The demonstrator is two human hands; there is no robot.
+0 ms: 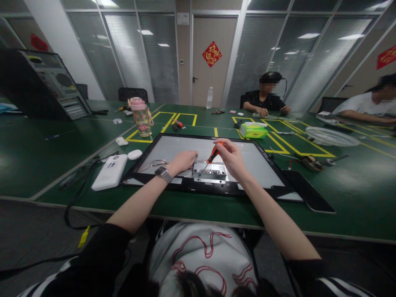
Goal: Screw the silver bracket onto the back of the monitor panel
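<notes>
As it tilts, screwdriver point(214, 153) shows orange.

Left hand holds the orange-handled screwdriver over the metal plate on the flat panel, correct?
No. The head view shows the orange-handled screwdriver in the right hand, not the left, over the metal plate on the flat panel.

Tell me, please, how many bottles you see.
2: a pink-lidded bottle off the far-left corner of the panel, and a clear bottle at the far edge of the table. Others may hide behind the computer case.
</notes>
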